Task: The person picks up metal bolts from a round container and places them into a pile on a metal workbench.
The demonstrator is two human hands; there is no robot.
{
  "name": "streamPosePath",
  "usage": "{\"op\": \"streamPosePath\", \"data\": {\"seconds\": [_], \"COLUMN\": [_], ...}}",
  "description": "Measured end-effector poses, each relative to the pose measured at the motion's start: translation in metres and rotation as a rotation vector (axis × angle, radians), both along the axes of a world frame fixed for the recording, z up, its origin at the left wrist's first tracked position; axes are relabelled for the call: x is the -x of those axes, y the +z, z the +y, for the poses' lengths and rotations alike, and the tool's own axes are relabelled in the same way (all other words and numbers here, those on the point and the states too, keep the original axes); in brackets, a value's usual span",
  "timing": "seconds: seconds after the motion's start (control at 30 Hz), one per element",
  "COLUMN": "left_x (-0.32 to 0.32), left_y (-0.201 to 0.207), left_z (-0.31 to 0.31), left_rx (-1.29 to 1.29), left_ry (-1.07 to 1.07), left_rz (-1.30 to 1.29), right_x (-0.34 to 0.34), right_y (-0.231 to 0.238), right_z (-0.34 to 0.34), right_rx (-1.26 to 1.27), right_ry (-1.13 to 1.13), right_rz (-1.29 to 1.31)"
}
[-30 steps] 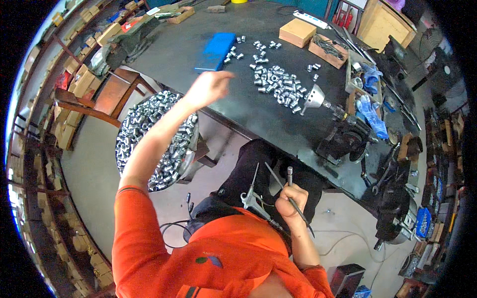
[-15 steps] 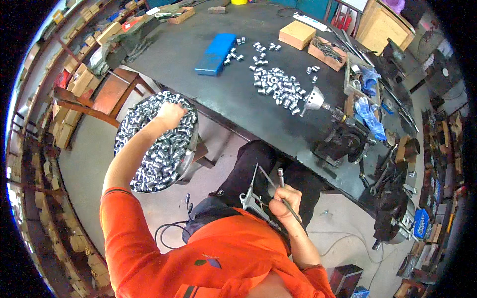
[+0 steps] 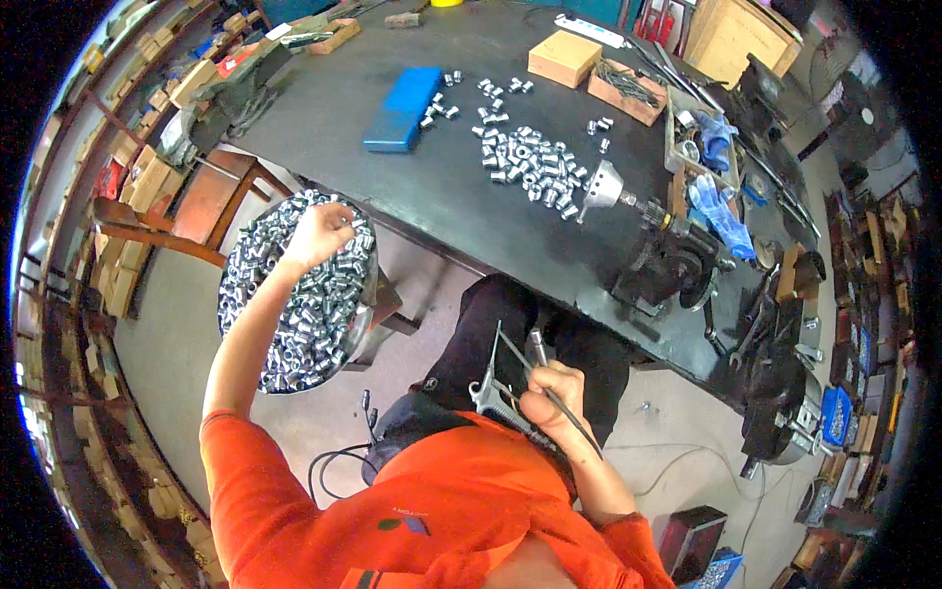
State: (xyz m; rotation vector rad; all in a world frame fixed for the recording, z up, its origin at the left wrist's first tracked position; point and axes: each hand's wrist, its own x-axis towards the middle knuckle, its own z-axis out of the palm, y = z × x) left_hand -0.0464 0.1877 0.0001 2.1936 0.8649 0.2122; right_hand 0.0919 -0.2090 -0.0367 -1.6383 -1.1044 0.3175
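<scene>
My left hand (image 3: 321,237) is just over a round tray (image 3: 369,312) heaped with short silver metal sleeves (image 3: 312,319), its fingers curled in; what they hold, if anything, is hidden. Close to my lap, my right hand (image 3: 555,395) is closed around a thin dark metal rod (image 3: 579,428) slanting across the fist. A small silver cylinder (image 3: 538,344) sticks up above that fist. Beside it, against my body, rests a silver caliper-like tool (image 3: 496,395) with a long pointed jaw; I cannot tell whether my right hand touches it.
Loose metal sleeves (image 3: 530,163) lie on the dark bench (image 3: 412,191), near a blue block (image 3: 404,110) and a clamped machine with a metal cone (image 3: 601,187). Farther right are a wooden block (image 3: 564,57) and blue gloves (image 3: 719,211). A wooden chair (image 3: 204,209) stands behind the tray.
My left hand has drawn back a little from the far right part of the heap, and its fingers now curl in. My right hand keeps its hold, shifted slightly. The whole view has moved slightly.
</scene>
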Motion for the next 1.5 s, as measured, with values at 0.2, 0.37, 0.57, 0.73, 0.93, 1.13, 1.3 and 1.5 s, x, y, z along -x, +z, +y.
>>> {"op": "streamPosePath", "data": {"seconds": [0.2,0.37,0.57,0.73,0.93,1.13,1.3,1.5], "left_x": [-0.009,-0.013,-0.013,-0.014,-0.022,-0.025,-0.027,-0.028], "left_y": [0.043,0.010,-0.016,-0.011,0.004,-0.001,-0.006,-0.007], "left_z": [-0.114,-0.164,-0.185,-0.186,-0.184,-0.189,-0.191,-0.181], "left_rx": [0.538,1.152,1.524,1.215,0.756,0.773,0.849,-0.146], "left_ry": [-0.307,-0.249,-0.167,-0.133,-0.440,-0.511,-0.502,-0.444], "left_rz": [-0.050,-0.231,-0.313,-0.250,-0.107,-0.188,-0.123,-0.113], "right_x": [0.008,0.017,0.018,0.017,0.017,0.017,0.015,0.004], "right_y": [0.006,0.001,-0.001,0.007,0.007,-0.002,-0.001,0.016], "right_z": [0.011,0.013,0.010,0.013,0.015,0.012,0.007,-0.005], "right_rx": [-0.019,-0.022,-0.015,0.026,0.163,0.095,0.151,-0.046], "right_ry": [0.190,0.259,0.244,0.279,0.335,0.303,0.325,0.168], "right_rz": [0.027,0.022,0.005,0.026,-0.073,-0.044,0.041,0.101]}}
